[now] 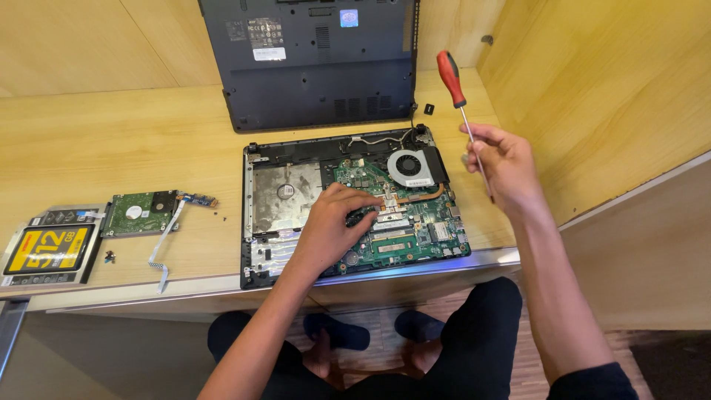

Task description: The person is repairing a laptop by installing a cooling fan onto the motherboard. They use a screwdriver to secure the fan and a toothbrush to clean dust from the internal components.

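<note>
A: What are the hands doing?

B: The left hand (329, 226) rests on the green motherboard (400, 215) at the centre of the frame, inside the opened laptop base (255, 222), fingers curled and pressing down near the copper heat pipe. Whether they pinch anything I cannot tell. The right hand (503, 167), centre right, is clamped on the metal shaft of a screwdriver (453, 85), its red and black handle pointing up.

A: Any labels or packages?

B: At the lower left lies a flat drive package (48, 250) with a yellow and black label in a clear tray. Just to its right is a bare hard drive (137, 215), green board up. At the top centre leans the dark bottom cover (311, 63), bearing white rectangular stickers and a small blue square one.
</note>
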